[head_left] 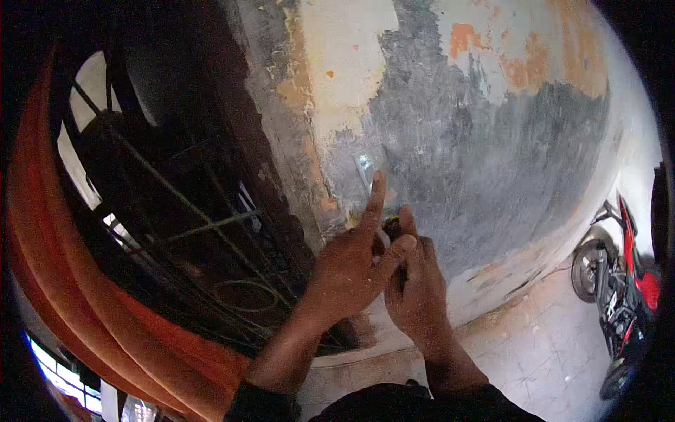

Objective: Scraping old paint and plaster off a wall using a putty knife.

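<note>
A scraper with a shiny, flat metal blade (366,167) lies against the wall (450,155), its dark handle (391,226) running down between my hands. My left hand (344,267) is on its left side, index finger stretched up along the blade and thumb laid across toward the right hand. The other left fingers are mostly hidden. Wrapped round the handle from the right is my right hand (418,281), fingers pointing up. Around the blade, the wall is patchy grey, with cream paint above and orange spots.
On the left is a dark opening with a metal grille (190,228), bordered by an orange curtain (91,281). A red and black motorcycle (619,281) stands on the tiled floor (534,352) at right. The wall's foot runs beyond my hands.
</note>
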The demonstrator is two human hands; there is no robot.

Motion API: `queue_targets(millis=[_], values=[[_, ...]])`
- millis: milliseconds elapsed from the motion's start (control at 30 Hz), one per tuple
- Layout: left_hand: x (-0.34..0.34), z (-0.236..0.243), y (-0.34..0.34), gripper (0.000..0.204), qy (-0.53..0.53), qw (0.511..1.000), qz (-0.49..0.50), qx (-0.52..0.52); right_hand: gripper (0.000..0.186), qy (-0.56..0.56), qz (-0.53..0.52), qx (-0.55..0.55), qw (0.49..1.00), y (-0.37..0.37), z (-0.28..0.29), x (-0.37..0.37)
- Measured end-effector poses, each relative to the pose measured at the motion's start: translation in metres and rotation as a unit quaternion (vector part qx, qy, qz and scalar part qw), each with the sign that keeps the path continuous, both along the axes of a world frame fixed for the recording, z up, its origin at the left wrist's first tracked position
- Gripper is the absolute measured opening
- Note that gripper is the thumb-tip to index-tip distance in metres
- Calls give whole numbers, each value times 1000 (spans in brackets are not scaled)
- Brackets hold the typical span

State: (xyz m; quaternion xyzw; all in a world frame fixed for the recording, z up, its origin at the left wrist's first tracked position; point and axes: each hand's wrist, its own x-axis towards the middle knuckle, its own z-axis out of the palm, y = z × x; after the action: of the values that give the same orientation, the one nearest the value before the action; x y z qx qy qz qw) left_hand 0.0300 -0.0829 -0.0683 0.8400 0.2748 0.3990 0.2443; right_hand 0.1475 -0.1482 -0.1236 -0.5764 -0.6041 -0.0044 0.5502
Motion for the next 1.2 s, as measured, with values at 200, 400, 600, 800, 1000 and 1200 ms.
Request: queue_targets(millis=[200, 400, 600, 800, 1000, 1200], values=[[-52, 65, 53, 54, 68, 898, 156, 407, 66, -53, -123, -19, 991, -10, 26, -11], [-62, 83, 93, 53, 89, 751, 225, 615, 52, -23, -105, 90, 990, -8, 3, -32], [-66, 79, 120, 51, 34, 789, 123, 601, 53, -26, -134, 64, 989, -13, 46, -38], [-72, 80, 115, 51, -9, 804, 131, 579, 55, -12, -131, -44, 990, -27, 40, -45], [-69, 77, 119, 53, -15, 803, 153, 576, 55, -38, -134, 23, 990, -15, 46, -33], [-68, 72, 116, 48, 12, 776, 152, 613, 56, -44, -136, 26, 989, -8, 42, -31]])
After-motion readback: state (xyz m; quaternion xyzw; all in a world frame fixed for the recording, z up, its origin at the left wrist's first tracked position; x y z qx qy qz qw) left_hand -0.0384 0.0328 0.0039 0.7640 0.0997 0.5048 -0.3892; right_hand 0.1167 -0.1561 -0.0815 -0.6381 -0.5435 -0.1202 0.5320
